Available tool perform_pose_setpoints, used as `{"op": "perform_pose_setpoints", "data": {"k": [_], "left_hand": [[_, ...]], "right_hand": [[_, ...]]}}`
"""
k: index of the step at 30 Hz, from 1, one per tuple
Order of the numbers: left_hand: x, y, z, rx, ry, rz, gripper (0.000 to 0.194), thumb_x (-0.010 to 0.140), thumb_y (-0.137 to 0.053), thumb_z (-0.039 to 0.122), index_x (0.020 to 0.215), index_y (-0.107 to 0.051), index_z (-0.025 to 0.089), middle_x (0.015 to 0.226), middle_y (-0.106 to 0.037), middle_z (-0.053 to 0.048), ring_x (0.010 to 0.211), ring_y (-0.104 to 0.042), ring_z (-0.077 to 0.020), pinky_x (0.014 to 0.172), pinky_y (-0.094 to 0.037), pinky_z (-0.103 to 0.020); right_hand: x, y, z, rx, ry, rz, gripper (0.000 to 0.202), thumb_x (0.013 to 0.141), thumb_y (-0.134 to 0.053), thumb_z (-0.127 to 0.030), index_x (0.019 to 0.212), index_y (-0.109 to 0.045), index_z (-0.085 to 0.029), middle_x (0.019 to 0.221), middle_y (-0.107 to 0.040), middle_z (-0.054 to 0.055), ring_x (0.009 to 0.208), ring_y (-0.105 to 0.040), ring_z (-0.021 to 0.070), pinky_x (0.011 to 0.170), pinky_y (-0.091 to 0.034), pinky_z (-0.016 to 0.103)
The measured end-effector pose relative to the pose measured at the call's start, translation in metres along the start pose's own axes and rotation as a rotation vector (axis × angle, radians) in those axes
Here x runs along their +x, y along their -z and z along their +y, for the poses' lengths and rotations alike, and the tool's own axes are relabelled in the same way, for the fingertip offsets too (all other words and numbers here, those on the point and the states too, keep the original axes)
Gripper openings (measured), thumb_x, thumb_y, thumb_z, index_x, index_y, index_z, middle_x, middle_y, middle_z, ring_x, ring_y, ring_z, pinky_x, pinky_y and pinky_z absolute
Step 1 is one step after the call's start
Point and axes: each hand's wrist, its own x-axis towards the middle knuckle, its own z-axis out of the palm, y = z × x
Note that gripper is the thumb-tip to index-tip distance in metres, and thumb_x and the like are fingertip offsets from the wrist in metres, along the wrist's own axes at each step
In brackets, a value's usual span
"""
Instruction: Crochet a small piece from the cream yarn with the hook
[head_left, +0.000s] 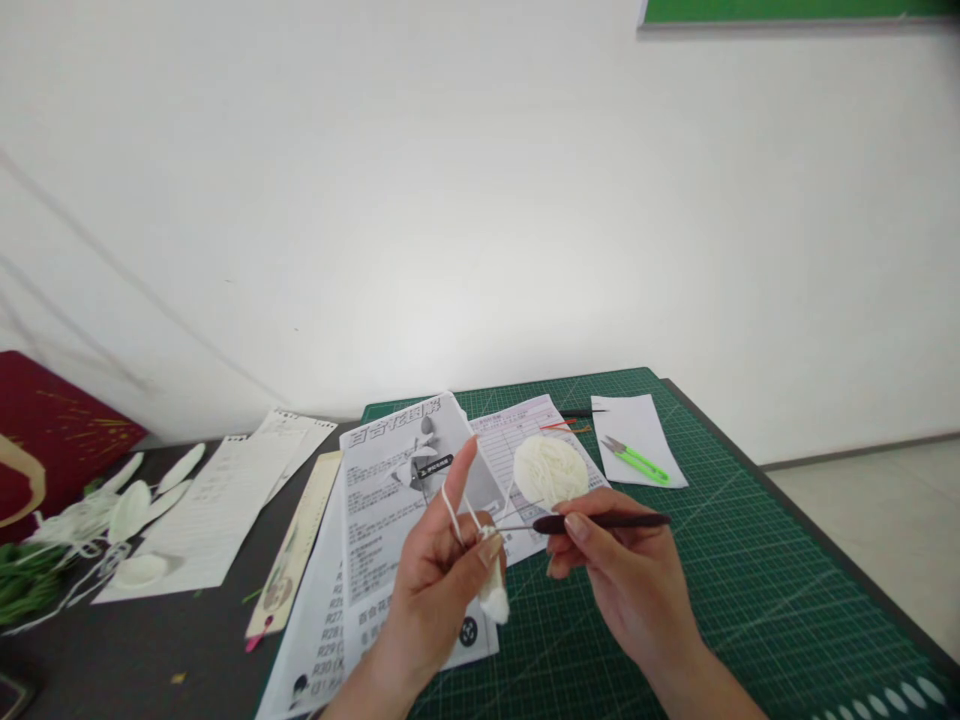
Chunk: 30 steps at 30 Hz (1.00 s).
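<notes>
A small white crocheted piece [494, 597] is held at the centre of the scene, over the near right part of a printed sheet [375, 540], pinched between the thumb and fingers of the left hand [439, 580], whose forefinger is raised with yarn [451, 515] looped round it. A dark-handled hook [645, 520] is gripped by the right hand [630, 580], its metal shaft pointed left to the piece; whether its tip is inside a stitch cannot be told. Just beyond the right hand, a white ball [551, 470] is rested on a form [517, 428]. Farther right, green snips [641, 462] are laid on blank paper [630, 412], on a green mat [750, 600]. To the left, a cream strip [300, 540] is seen beside the printed sheet, then lined paper [225, 500], white petal shapes [129, 510] and green yarn [30, 575].
</notes>
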Motion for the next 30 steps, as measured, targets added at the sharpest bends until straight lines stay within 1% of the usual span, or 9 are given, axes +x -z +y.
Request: {"op": "perform_pose_setpoints", "data": {"k": [3, 6, 9, 12, 17, 20, 22, 26, 30], "left_hand": [[0.000, -0.003, -0.002, -0.016, -0.021, 0.003, 0.074, 0.086, -0.063, 0.022, 0.147, -0.024, 0.039, 0.057, -0.042, 0.007, 0.048, -0.034, -0.0066, 0.046, -0.028, -0.015], [0.001, -0.005, -0.001, -0.028, -0.038, 0.023, 0.078, 0.085, -0.063, 0.021, 0.148, -0.019, 0.038, 0.059, -0.045, 0.007, 0.050, -0.038, -0.0079, 0.048, -0.032, -0.016], [0.001, -0.007, 0.000, -0.049, -0.046, 0.023, 0.075, 0.085, -0.064, 0.020, 0.146, -0.024, 0.039, 0.059, -0.047, 0.007, 0.051, -0.038, -0.0082, 0.049, -0.034, -0.016], [0.001, -0.007, -0.001, -0.050, -0.064, -0.002, 0.074, 0.085, -0.065, 0.021, 0.145, -0.027, 0.041, 0.060, -0.048, 0.007, 0.051, -0.039, -0.0077, 0.048, -0.034, -0.016], [0.000, -0.004, -0.004, 0.106, -0.095, 0.010, 0.073, 0.088, -0.060, 0.024, 0.148, -0.019, 0.038, 0.059, -0.054, 0.006, 0.049, -0.041, -0.0078, 0.047, -0.033, -0.017], [-0.001, -0.002, -0.006, 0.241, -0.182, 0.050, 0.071, 0.090, -0.057, 0.023, 0.148, -0.017, 0.037, 0.062, -0.058, 0.004, 0.053, -0.045, -0.0100, 0.051, -0.037, -0.019], [-0.001, 0.000, -0.009, 0.312, -0.257, 0.048, 0.066, 0.091, -0.055, 0.023, 0.147, -0.023, 0.038, 0.063, -0.058, 0.004, 0.056, -0.048, -0.0106, 0.054, -0.038, -0.021], [0.001, 0.008, -0.014, 0.465, -0.400, -0.012, 0.059, 0.093, -0.051, 0.018, 0.144, -0.031, 0.040, 0.063, -0.056, 0.005, 0.052, -0.045, -0.0091, 0.050, -0.034, -0.021], [0.004, 0.014, -0.015, 0.596, -0.603, -0.095, 0.062, 0.092, -0.049, 0.015, 0.147, -0.027, 0.034, 0.063, -0.053, 0.005, 0.048, -0.040, -0.0094, 0.045, -0.031, -0.020]], "right_hand": [[0.002, -0.004, 0.002, 0.063, -0.083, 0.040, 0.010, 0.068, -0.081, -0.023, 0.072, -0.075, -0.015, 0.056, -0.073, 0.004, 0.042, -0.066, 0.0124, 0.043, -0.057, 0.018], [0.002, -0.005, 0.005, 0.113, -0.128, 0.051, 0.014, 0.068, -0.081, -0.023, 0.078, -0.075, -0.015, 0.057, -0.073, 0.004, 0.044, -0.067, 0.0119, 0.045, -0.058, 0.017], [0.002, -0.004, 0.006, 0.147, -0.142, 0.038, 0.015, 0.068, -0.082, -0.023, 0.079, -0.075, -0.015, 0.057, -0.073, 0.003, 0.045, -0.067, 0.0111, 0.046, -0.057, 0.016], [0.003, -0.003, 0.006, 0.161, -0.152, 0.029, 0.014, 0.068, -0.082, -0.023, 0.076, -0.074, -0.014, 0.056, -0.073, 0.003, 0.043, -0.066, 0.0106, 0.045, -0.056, 0.015], [0.008, -0.001, 0.008, 0.225, -0.196, -0.001, 0.014, 0.069, -0.081, -0.022, 0.078, -0.073, -0.015, 0.054, -0.072, 0.002, 0.040, -0.064, 0.0094, 0.042, -0.055, 0.015], [0.011, 0.000, 0.010, 0.274, -0.224, -0.043, 0.013, 0.071, -0.080, -0.024, 0.079, -0.071, -0.018, 0.054, -0.070, -0.001, 0.038, -0.061, 0.0075, 0.041, -0.054, 0.014], [0.012, 0.001, 0.011, 0.290, -0.244, -0.068, 0.013, 0.073, -0.079, -0.025, 0.079, -0.071, -0.018, 0.055, -0.070, -0.002, 0.039, -0.060, 0.0069, 0.041, -0.054, 0.014], [0.012, 0.002, 0.010, 0.302, -0.254, -0.095, 0.014, 0.076, -0.076, -0.027, 0.082, -0.070, -0.017, 0.057, -0.070, 0.000, 0.043, -0.062, 0.0080, 0.044, -0.056, 0.016], [0.012, 0.005, 0.011, 0.305, -0.244, -0.080, 0.013, 0.075, -0.076, -0.023, 0.084, -0.070, -0.016, 0.056, -0.070, -0.001, 0.042, -0.061, 0.0083, 0.042, -0.055, 0.016]]}}
